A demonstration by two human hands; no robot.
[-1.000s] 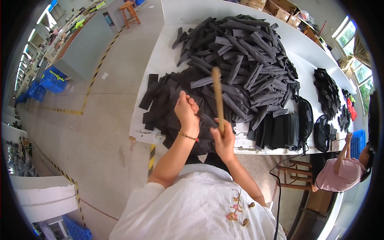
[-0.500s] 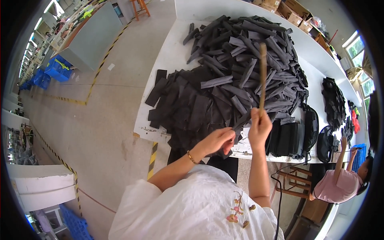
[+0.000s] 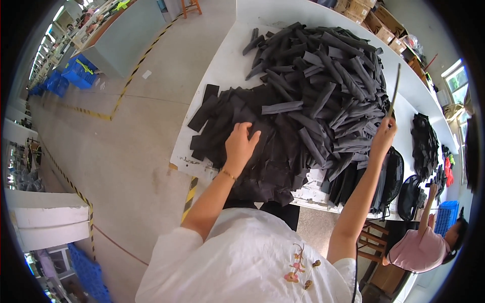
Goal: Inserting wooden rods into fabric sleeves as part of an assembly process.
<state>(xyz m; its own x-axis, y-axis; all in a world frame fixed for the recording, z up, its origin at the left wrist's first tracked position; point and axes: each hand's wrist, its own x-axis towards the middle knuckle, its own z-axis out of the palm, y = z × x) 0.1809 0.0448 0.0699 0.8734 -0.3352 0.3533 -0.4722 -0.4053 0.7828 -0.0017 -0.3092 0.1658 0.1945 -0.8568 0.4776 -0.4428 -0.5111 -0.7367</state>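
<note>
My right hand (image 3: 384,135) grips the lower end of a thin wooden stick (image 3: 396,90), which points up and away past the right side of a big heap. That heap (image 3: 323,76) is made of narrow dark grey cloth tubes lying every which way. Over the flatter black cloth pieces (image 3: 268,146) at the table's left front, my left hand (image 3: 241,146) is open, thumb apart from its bent fingers. It holds nothing I can see; whether it touches the cloth I cannot tell.
Black bundles (image 3: 348,184) stand along the white table's (image 3: 222,65) front right edge, beside a black mesh bag (image 3: 392,177). A co-worker in a pink top (image 3: 422,247) sits farther right. Blue crates (image 3: 78,71) stand on the floor at far left.
My hands, close together before, have moved apart. The left went forward onto the black pieces; the right swung right with the stick. A cloth tube between them has left my hands.
</note>
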